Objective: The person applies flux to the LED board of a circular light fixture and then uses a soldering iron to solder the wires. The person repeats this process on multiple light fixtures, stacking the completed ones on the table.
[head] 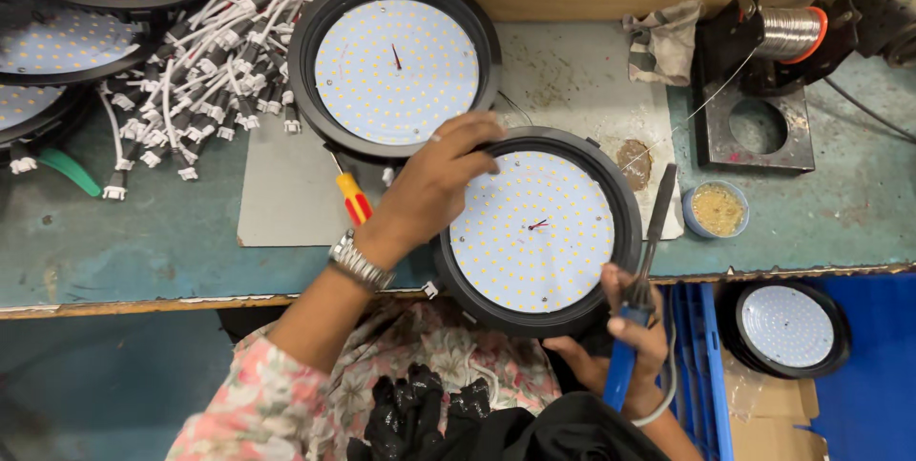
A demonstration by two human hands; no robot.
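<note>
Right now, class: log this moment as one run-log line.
left hand: on rim of round LED lamp | right hand: holds soldering iron | lamp: at bench edge

Floral pink sleeve (pixel 250 404), silver wristwatch (pixel 360 262)

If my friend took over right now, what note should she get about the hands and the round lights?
Left hand: resting on the rim of the near round light, steadying it at the bench edge.
Right hand: holding a blue-handled soldering iron, tip up beside the light's right rim, not touching the board.
Things: a second light lies behind, a pile of white wire connectors to its left, a solder spool and a small flux tin to the right.
Done: both lights have LED boards seated, with short wires at the centre.
Left: I cannot tell whether the centre wires are soldered.
</note>
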